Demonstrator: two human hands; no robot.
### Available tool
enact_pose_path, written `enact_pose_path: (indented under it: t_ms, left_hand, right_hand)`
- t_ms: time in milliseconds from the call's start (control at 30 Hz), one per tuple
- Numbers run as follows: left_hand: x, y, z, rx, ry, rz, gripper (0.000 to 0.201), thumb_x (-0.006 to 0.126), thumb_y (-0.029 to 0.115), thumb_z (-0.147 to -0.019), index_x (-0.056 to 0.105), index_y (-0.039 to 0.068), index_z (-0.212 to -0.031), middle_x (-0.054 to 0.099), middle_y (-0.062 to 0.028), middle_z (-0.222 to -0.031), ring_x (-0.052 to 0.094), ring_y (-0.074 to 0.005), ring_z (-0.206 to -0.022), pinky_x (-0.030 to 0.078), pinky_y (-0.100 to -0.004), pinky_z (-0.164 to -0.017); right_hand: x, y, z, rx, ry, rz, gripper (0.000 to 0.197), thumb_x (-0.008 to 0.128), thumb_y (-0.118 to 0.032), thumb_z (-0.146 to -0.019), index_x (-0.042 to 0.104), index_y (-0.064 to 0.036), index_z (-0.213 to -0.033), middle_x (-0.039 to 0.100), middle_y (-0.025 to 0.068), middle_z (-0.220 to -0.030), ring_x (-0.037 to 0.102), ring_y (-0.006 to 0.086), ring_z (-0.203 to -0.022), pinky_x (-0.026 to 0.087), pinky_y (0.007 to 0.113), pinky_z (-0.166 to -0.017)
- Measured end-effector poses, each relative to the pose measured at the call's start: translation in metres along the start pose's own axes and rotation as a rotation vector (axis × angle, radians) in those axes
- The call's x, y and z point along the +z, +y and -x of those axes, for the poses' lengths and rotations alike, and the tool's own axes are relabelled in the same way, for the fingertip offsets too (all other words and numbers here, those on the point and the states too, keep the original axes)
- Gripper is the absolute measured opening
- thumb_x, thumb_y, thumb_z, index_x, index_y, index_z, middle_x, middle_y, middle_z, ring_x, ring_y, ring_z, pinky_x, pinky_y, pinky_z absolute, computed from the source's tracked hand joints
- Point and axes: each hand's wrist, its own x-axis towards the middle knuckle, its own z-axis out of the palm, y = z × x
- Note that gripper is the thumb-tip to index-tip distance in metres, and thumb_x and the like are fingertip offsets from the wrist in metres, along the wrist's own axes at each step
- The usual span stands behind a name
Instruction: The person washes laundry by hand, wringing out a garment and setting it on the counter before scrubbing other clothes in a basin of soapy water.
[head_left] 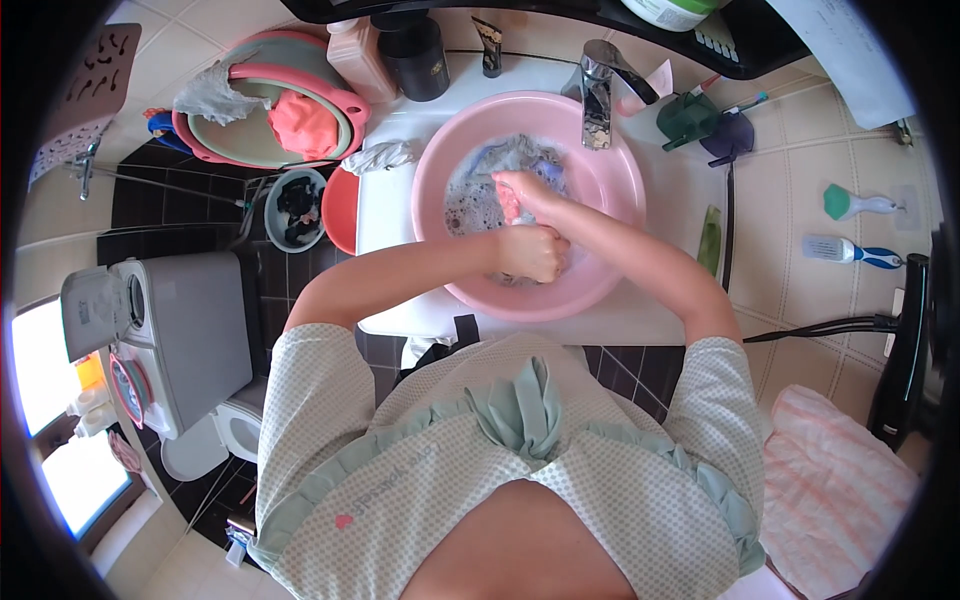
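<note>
Both my hands are over a pink plastic basin [628,235] that holds sudsy water. A small wet coral-pink cloth [510,205] stretches between them, with foam on it. My right hand [528,194], farther from me, is closed round its upper end. Just nearer, my left hand [536,253] makes a fist where the cloth's lower end goes in; its fingers curl out of sight. Behind the hands, a greyish-lilac wet cloth [515,156] lies partly under the suds. The chrome faucet [598,95] stands over the basin's far right rim.
A white crumpled cloth [382,156] lies on the sink's left edge [385,250]. Beyond it are a pink-rimmed tub [235,150] with a coral cloth, and a bucket [296,208] of dark cloths. Bottles [413,58] stand at the back; cups with toothbrushes [688,118] at the right.
</note>
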Motion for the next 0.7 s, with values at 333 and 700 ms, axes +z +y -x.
enact_pose_path:
  t_ms: [333,700]
  left_hand:
    - [0.043,-0.007,-0.012,0.137,-0.036,-0.053,0.009,0.057,0.020,-0.053,0.058,0.011,-0.050,0.056,-0.0007,-0.056,0.056,-0.0214,-0.064,0.047,-0.0316,-0.049]
    - [0.020,0.017,0.005,-0.024,0.226,-0.010,0.007,0.056,0.018,-0.053,0.056,0.012,-0.057,0.054,0.0006,-0.076,0.053,-0.0193,-0.079,0.046,-0.0289,-0.066]
  right_hand:
    - [-0.026,0.022,-0.024,-0.031,0.168,-0.062,0.031,0.043,-0.022,-0.080,0.036,-0.0114,-0.052,0.037,0.0025,-0.044,0.035,0.0158,-0.033,0.031,0.031,-0.035]
    - [-0.030,0.038,-0.014,0.013,0.097,-0.408,0.024,0.052,-0.028,-0.081,0.044,-0.0123,-0.065,0.044,0.0005,-0.051,0.045,0.0151,-0.044,0.043,0.031,-0.046]
